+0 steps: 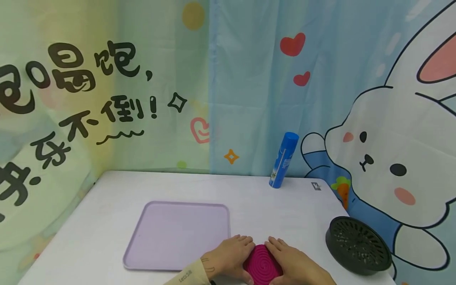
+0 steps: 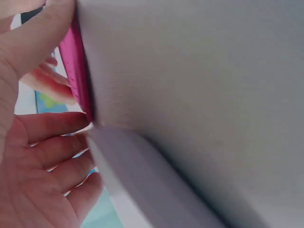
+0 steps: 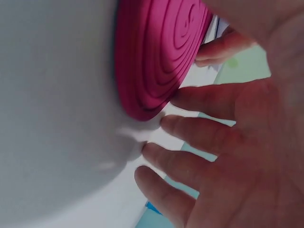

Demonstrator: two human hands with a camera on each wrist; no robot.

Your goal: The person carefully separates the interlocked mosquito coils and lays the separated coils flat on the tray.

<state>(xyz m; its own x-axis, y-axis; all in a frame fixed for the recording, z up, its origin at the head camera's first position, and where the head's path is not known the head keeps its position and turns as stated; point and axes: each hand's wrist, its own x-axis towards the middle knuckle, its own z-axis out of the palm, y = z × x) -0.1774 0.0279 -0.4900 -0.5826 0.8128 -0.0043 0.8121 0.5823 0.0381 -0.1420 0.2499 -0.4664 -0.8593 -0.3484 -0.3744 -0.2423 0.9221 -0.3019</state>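
Note:
A magenta round disc (image 1: pixel 263 266) with raised spiral rings lies flat on the white table between the two hands. On its left side is the left hand (image 1: pixel 231 257); in the left wrist view its thumb (image 2: pixel 42 38) reaches along the disc and the index fingertip meets the rim. On the opposite side, the right hand (image 1: pixel 293 259) frames the disc. The right wrist view shows its extended, slightly spread fingers (image 3: pixel 199 135), the index tip at the disc's edge (image 3: pixel 142 71) and the others over the tabletop. That thumb is mostly out of this view.
Just left of the hands lies a pale purple tray (image 1: pixel 178 237) with a low rim. A dark round container (image 1: pixel 360 245) with a slotted top stands at the right table edge. A blue spray can (image 1: pixel 284 160) stands at the back, before a printed curtain (image 1: pixel 246 79).

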